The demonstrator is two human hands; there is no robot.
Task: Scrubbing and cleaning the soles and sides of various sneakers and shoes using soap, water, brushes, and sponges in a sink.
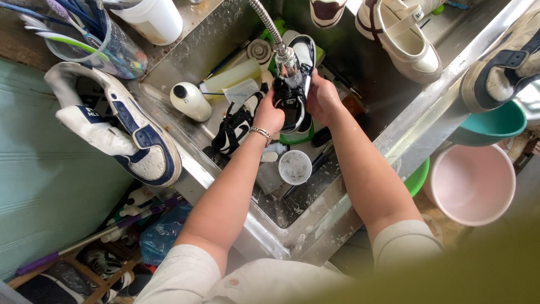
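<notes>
Steel walls of a sink basin (360, 62) are surrounding a black-and-white sneaker (293, 84), which is being held over the basin's middle under the faucet head (286, 58), its long axis running away from the person, though which end is the toe is unclear. Left hand (269, 115) and right hand (322, 98) are clamping its sides. Its mate (235, 128) is lying just left, beside a white bottle (191, 101).
</notes>
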